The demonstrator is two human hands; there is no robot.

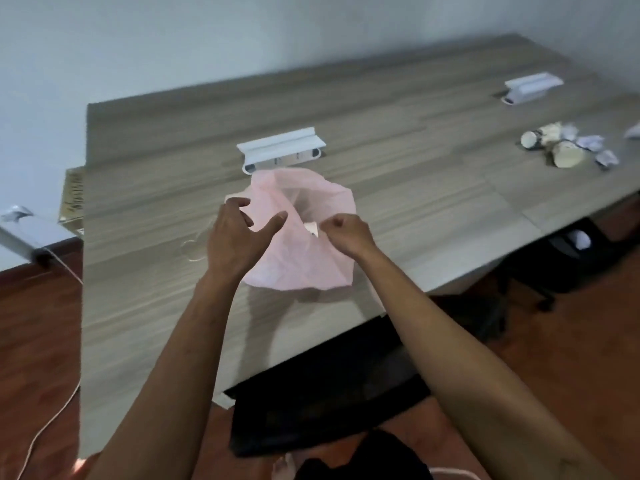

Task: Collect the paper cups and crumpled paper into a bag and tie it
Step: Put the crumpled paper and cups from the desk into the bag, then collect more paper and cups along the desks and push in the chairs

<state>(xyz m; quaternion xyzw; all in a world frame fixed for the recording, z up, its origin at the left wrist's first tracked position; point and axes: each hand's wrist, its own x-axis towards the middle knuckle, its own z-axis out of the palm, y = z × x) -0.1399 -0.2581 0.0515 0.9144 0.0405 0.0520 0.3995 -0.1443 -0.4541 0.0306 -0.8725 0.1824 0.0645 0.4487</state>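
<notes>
I hold the pink bag (304, 237) up over the surface (398, 174) with both hands, its mouth open toward me. My left hand (235, 237) is at the bag's left edge — thumb stretched out to the right, fingers (242, 204) curled over the rim, so it grips the plastic there. My right hand (346, 233) is closed tight, pinching the bag's right rim between thumb and curled fingers. Something small and white (311, 230) shows just left of that hand, at the rim; I cannot tell what it is.

The cups (554, 147) and crumpled paper (592, 143) lie in a loose heap at the far right of the surface, well apart from the bag. The cups lie on their sides, the paper balls just beside them — all of it blurred.

Two white socket boxes stand raised from the surface: one (280, 150) just behind the bag, the other (530, 88) far back on the right. A faint ring (194, 249) lies on the surface just left of my left hand. A black chair (329, 393) sits below the near edge, between my forearms. A white cable (52, 420) runs across the red-brown floor (34, 323) at the left
</notes>
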